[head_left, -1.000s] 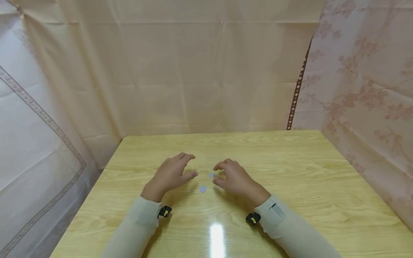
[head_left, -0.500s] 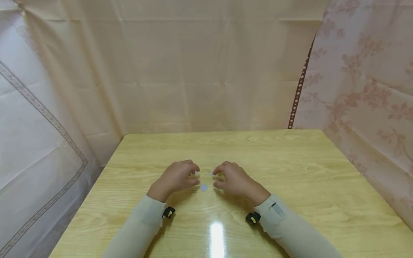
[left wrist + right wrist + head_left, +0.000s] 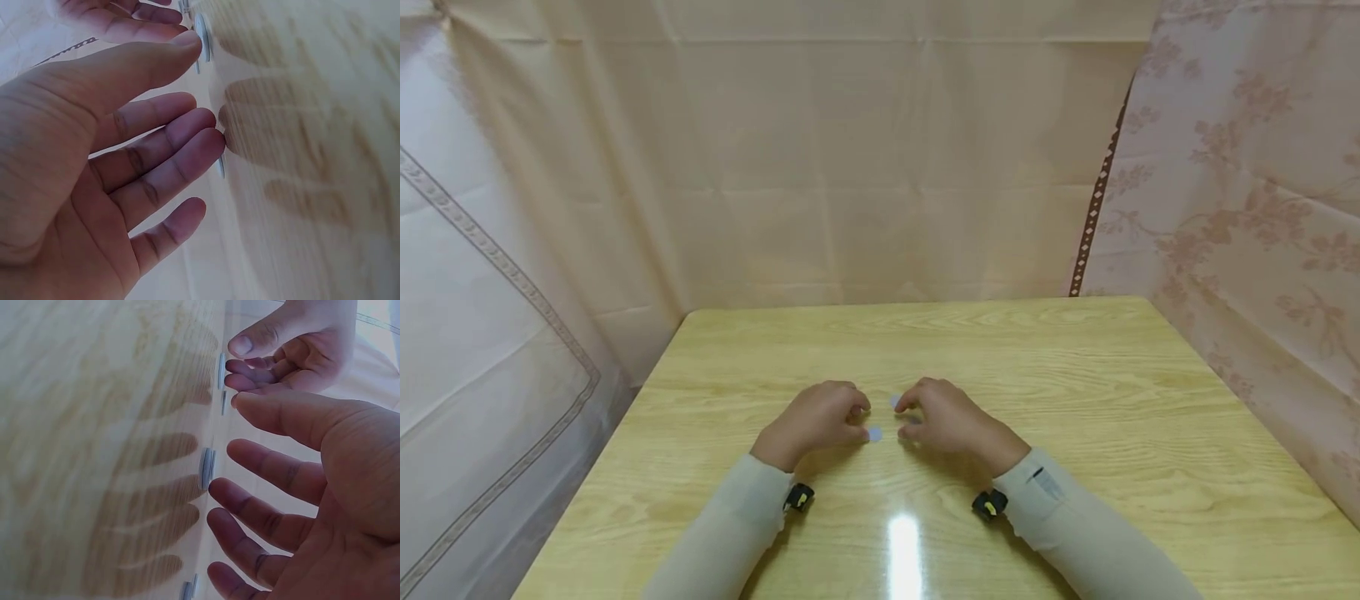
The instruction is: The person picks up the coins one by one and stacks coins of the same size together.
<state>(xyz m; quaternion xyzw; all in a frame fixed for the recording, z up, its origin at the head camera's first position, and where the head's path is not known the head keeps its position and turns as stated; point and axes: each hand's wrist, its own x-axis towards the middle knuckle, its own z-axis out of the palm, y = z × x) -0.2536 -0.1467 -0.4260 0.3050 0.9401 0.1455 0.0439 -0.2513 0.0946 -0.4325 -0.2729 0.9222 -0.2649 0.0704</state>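
Observation:
My left hand (image 3: 816, 421) hovers low over the table with its fingers loosely bent and nothing held. Beside its thumb tip lies a small pale round disc (image 3: 875, 434); in the left wrist view this disc (image 3: 201, 37) stands close to the thumb, and I cannot tell if they touch. Opposite, my right hand (image 3: 951, 421) is spread with relaxed fingers, also holding nothing. A second pale disc (image 3: 894, 401) lies by its index fingertip. In the right wrist view one disc (image 3: 205, 469) is near the fingertips, and another disc (image 3: 187, 590) sits lower.
The wood-grain tabletop (image 3: 1037, 358) is glossy and reflects the hands. A beige curtain (image 3: 880, 167) hangs behind it, with a floral cloth (image 3: 1262, 208) at the right and a white cloth (image 3: 490, 333) at the left. Black bands (image 3: 988, 504) are on both wrists.
My left hand has moved right and slightly nearer, its fingers curving more, until its thumb lies beside the near disc. The right hand has barely moved. The discs look unmoved on the table.

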